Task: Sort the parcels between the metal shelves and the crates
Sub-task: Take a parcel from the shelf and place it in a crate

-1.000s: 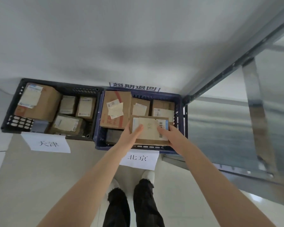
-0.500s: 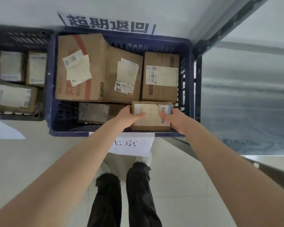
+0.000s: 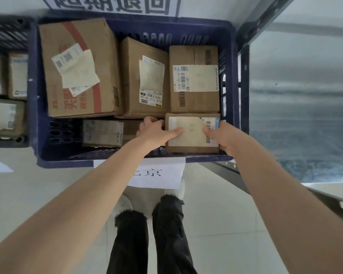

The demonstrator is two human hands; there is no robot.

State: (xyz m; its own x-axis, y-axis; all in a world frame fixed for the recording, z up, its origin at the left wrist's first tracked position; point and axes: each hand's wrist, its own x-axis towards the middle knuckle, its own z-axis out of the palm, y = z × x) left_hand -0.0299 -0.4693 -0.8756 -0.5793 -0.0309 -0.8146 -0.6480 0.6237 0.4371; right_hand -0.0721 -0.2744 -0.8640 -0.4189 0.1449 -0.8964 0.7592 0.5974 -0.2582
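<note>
A small cardboard parcel [image 3: 190,133] with a white label lies in the near right corner of the blue crate [image 3: 33,95]. My left hand [image 3: 154,131] grips its left edge, thumb across the label. My right hand [image 3: 222,135] grips its right edge, thumb on top. Behind it stand three larger boxes: a big one with red print [image 3: 77,66], a middle one [image 3: 145,80] and a right one [image 3: 194,80]. Another labelled parcel [image 3: 103,133] lies low in the crate's near left part.
A dark crate [image 3: 6,32] with several parcels stands to the left. The metal shelf frame [image 3: 244,62] rises just right of the blue crate. Paper signs lie on the floor in front [image 3: 162,175] and hang on the wall behind [image 3: 111,4]. My legs are below.
The parcel has gone down from above the crate's front rim into its near right corner, both hands still holding it. The view has come closer to the crate.
</note>
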